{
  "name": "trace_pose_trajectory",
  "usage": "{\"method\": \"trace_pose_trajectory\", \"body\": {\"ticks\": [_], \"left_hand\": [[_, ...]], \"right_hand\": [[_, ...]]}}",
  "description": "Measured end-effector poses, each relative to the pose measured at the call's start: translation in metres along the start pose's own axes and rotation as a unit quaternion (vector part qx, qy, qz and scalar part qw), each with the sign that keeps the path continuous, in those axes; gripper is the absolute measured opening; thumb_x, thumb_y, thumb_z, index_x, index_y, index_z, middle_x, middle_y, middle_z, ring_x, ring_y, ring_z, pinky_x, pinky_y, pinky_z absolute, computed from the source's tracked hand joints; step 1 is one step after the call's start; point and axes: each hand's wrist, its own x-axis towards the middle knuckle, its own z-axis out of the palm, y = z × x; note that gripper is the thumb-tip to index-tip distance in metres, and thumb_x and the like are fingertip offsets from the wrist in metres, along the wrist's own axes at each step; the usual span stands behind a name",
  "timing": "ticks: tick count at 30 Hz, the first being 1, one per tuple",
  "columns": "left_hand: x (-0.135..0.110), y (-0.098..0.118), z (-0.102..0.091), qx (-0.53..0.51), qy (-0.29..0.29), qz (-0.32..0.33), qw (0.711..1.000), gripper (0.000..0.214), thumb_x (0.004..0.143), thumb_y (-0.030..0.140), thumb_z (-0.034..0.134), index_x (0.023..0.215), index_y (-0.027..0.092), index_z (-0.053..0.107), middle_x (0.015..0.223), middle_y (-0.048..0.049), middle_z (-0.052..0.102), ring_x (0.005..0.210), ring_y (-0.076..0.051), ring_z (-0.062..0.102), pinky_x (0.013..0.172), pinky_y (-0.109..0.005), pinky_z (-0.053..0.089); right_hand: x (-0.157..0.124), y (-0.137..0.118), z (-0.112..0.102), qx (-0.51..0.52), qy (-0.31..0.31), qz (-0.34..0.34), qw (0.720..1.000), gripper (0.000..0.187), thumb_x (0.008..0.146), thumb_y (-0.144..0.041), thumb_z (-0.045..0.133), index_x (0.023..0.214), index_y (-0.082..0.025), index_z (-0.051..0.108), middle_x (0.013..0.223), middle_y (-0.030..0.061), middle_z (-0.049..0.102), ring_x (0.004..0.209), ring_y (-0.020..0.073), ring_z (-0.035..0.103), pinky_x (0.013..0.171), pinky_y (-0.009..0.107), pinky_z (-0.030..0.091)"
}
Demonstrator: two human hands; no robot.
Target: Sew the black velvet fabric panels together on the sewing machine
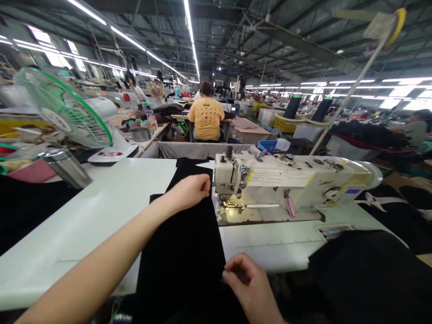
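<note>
On the pale green-white sewing table (101,216), a long panel of black fabric (185,243) lies flat, its long axis running from the near edge of the table away toward the far edge, passing just left of the cream-coloured industrial sewing machine (286,180). The far end of the panel reaches past the machine head; the near end hangs over the table's front edge.

The left hand (192,191) rests on the fabric just beside the machine's needle area, its fingers curled into a loose fist with the knuckles facing the machine; whether it pinches cloth cannot be told. Its bare forearm stretches diagonally from the lower left corner up to that spot, held low over the table.

The right hand (245,276) sits at the near edge, by the right border of the panel. Its fingers are bent inward and its fingertips close on the fabric's edge in a pinch, the back of the hand turned toward the camera.

A heap of more black cloth (371,274) lies at the lower right, near that hand. A green-caged desk fan (64,108) and a shiny steel flask (65,166) stand on the left. Farther back, a person in a yellow shirt (206,118) sits facing away at another station.
</note>
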Motion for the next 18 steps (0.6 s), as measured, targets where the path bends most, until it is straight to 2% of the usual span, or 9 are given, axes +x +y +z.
{"method": "trace_pose_trajectory", "body": {"ticks": [2,3,6,8,11,14,18], "left_hand": [[0.011,-0.024,0.041,-0.018,-0.016,-0.007,1.0,0.019,0.063,0.007,0.065,0.06,0.021,0.053,0.057,0.0049,0.056,0.056,-0.015,0.051,0.055,-0.025,0.034],[0.013,-0.035,0.059,-0.028,-0.014,-0.011,0.999,0.019,0.064,0.008,0.065,0.061,0.021,0.052,0.059,0.0044,0.056,0.057,-0.015,0.052,0.056,-0.025,0.035],[0.007,-0.056,0.092,-0.052,0.008,-0.017,0.998,0.018,0.069,0.014,0.063,0.063,0.022,0.048,0.065,0.003,0.056,0.063,-0.015,0.053,0.059,-0.026,0.038],[0.003,-0.062,0.097,-0.06,0.017,-0.016,0.998,0.017,0.071,0.016,0.06,0.063,0.022,0.046,0.066,0.0029,0.055,0.064,-0.015,0.052,0.061,-0.026,0.04],[0.007,-0.065,0.097,-0.062,0.012,-0.016,0.998,0.015,0.071,0.017,0.058,0.064,0.022,0.046,0.066,0.0026,0.056,0.065,-0.014,0.053,0.062,-0.025,0.041],[0.017,-0.066,0.099,-0.052,0.013,-0.029,0.998,0.014,0.072,0.02,0.06,0.067,0.022,0.047,0.067,0.0025,0.058,0.063,-0.014,0.055,0.06,-0.026,0.041],[0.032,-0.069,0.105,-0.028,0.011,-0.038,0.999,0.015,0.072,0.018,0.061,0.071,0.022,0.047,0.067,0.0031,0.058,0.062,-0.015,0.056,0.058,-0.026,0.041]], "right_hand": [[0.0,0.026,0.006,-0.082,0.066,-0.05,0.993,0.008,0.087,-0.024,0.061,0.084,-0.021,0.068,0.08,0.002,0.068,0.077,0.0196,0.065,0.072,0.027,0.049],[0.0,0.036,0.007,-0.12,0.08,-0.088,0.986,0.011,0.089,-0.022,0.058,0.087,-0.022,0.069,0.082,0.0025,0.069,0.078,0.0198,0.066,0.073,0.028,0.05],[0.001,0.05,0.003,-0.214,0.085,-0.228,0.946,0.022,0.087,-0.011,0.05,0.097,-0.023,0.066,0.087,0.0028,0.069,0.078,0.0192,0.067,0.072,0.028,0.053],[0.001,0.049,-0.002,-0.27,0.082,-0.302,0.911,0.029,0.086,-0.004,0.046,0.102,-0.022,0.062,0.089,0.0035,0.069,0.08,0.0193,0.067,0.073,0.029,0.054],[0.004,0.04,-0.006,-0.33,0.071,-0.355,0.872,0.03,0.086,-0.001,0.043,0.101,-0.021,0.059,0.085,0.0044,0.067,0.076,0.0199,0.066,0.068,0.031,0.054],[0.009,0.033,-0.007,-0.361,0.082,-0.355,0.858,0.027,0.086,-0.001,0.045,0.095,-0.021,0.06,0.084,0.0054,0.064,0.074,0.0213,0.063,0.063,0.033,0.052],[0.015,0.031,-0.007,-0.358,0.088,-0.369,0.853,0.027,0.084,0.001,0.047,0.096,-0.02,0.061,0.091,0.007,0.066,0.085,0.0239,0.064,0.073,0.039,0.055]]}}
